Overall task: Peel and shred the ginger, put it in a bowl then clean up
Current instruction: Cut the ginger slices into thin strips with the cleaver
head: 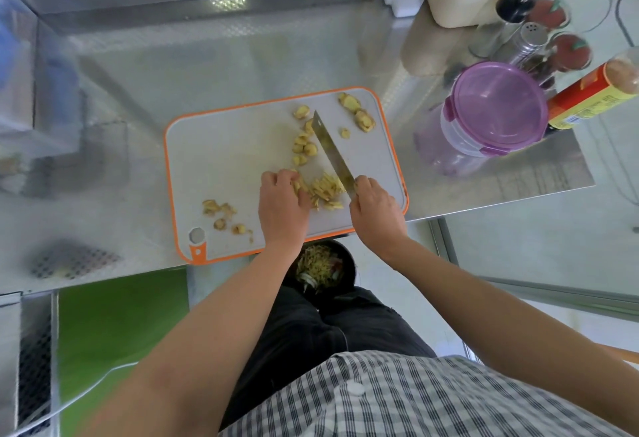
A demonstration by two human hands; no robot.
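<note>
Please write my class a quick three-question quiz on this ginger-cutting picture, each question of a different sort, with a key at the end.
1. True or false: the right hand grips the knife while the left hand holds ginger down on the cutting board.
2. Where do the ginger shreds lie?
A. On the board, between the two hands
B. In a bowl on the counter
C. Piled on the flat of the blade
3. Fill in: the rim of the cutting board is ____ in colour.

Key: 1 true; 2 A; 3 orange.
</note>
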